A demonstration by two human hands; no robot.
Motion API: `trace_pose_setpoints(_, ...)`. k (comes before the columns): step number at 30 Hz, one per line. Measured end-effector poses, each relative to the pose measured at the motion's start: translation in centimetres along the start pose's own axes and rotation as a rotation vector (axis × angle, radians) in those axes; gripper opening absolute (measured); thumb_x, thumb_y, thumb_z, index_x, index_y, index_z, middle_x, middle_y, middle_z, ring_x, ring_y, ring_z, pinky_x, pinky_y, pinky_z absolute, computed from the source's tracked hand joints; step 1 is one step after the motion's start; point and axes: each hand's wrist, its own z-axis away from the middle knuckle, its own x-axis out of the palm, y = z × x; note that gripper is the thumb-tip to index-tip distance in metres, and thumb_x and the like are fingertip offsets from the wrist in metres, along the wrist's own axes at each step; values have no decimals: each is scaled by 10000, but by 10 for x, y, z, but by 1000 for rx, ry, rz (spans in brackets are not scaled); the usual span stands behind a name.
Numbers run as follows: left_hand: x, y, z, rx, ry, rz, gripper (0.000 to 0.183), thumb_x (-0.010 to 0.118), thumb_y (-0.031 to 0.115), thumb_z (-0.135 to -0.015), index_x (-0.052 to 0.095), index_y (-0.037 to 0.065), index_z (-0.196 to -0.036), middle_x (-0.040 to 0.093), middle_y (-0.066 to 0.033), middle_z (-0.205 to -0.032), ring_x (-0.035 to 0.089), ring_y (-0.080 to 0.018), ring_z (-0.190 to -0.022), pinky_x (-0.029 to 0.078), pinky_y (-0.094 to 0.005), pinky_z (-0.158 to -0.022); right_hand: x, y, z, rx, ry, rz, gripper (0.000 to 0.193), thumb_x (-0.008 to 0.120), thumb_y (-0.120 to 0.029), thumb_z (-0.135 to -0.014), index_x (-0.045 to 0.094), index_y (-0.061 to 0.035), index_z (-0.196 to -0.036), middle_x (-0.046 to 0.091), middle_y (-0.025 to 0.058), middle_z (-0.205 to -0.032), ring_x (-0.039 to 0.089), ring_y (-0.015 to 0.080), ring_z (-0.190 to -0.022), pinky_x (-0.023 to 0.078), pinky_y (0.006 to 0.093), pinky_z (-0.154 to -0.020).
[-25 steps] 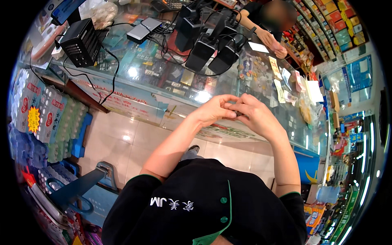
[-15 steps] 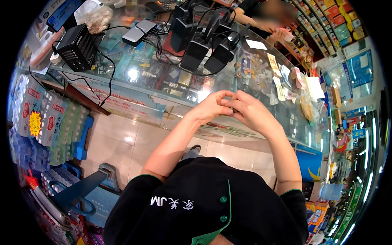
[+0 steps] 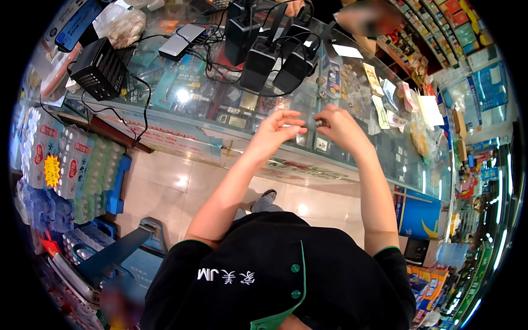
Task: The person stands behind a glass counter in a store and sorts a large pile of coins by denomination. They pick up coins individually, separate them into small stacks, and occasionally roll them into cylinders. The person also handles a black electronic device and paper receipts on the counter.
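Observation:
Over the front edge of the glass counter [image 3: 256, 135], my two hands are a short gap apart. My left hand [image 3: 270, 133] has its fingers stretched out toward the right hand, with nothing visible in them. Fingers and thumb of my right hand [image 3: 342, 127] are closed on a short stack of coins [image 3: 318, 122], whose edges show at the fingertips. Farther back on the glass lie scattered coins [image 3: 347, 80]. To their right are several banknotes [image 3: 372, 80] laid out separately.
Black upright devices with cables [image 3: 258, 66] stand at the back middle. A silver box [image 3: 181, 41] and a black box [image 3: 100, 69] sit to the left. Bottled-water packs [image 3: 55, 148] and a blue trolley [image 3: 118, 250] are at left. A person [image 3: 363, 38] leans behind the counter.
My hands, fingertips together before, have parted; the coins now show in my right hand. The person behind the counter has shifted, and the pinkish paper in their hands is no longer visible.

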Motion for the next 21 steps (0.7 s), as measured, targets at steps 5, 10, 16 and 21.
trace_pose_setpoints(5,-7,0,0,33,-41,-63,344,624,110,-899,518,23,-1216,621,-124,-1152,622,-217,-1065,472,-306,-892,26,13,-17,23,41,83,194,684,-31,-727,648,2,-915,605,163,-938,628,356,-878,511,438,-763)
trace_pose_setpoints(10,-6,-3,1,41,-37,-124,332,621,84,-898,517,20,-1207,611,-122,-1154,620,-212,-1063,472,-302,-877,35,13,-24,39,98,177,203,672,-37,-736,596,-1,-921,590,175,-939,626,372,-882,519,453,-739)
trace_pose_setpoints(16,-7,-3,2,38,-33,-131,342,619,72,-898,511,20,-1218,590,-117,-1162,617,-217,-1062,469,-304,-889,37,5,-24,89,111,143,245,638,1,-762,543,6,-988,562,199,-974,628,400,-852,528,463,-709)
trace_pose_setpoints(21,-2,5,5,-21,-25,-229,322,618,52,-895,522,13,-1200,586,-121,-1165,607,-215,-1081,472,-308,-918,45,6,-23,140,166,56,285,665,-8,-755,536,-16,-1008,544,203,-987,598,417,-889,502,457,-747)
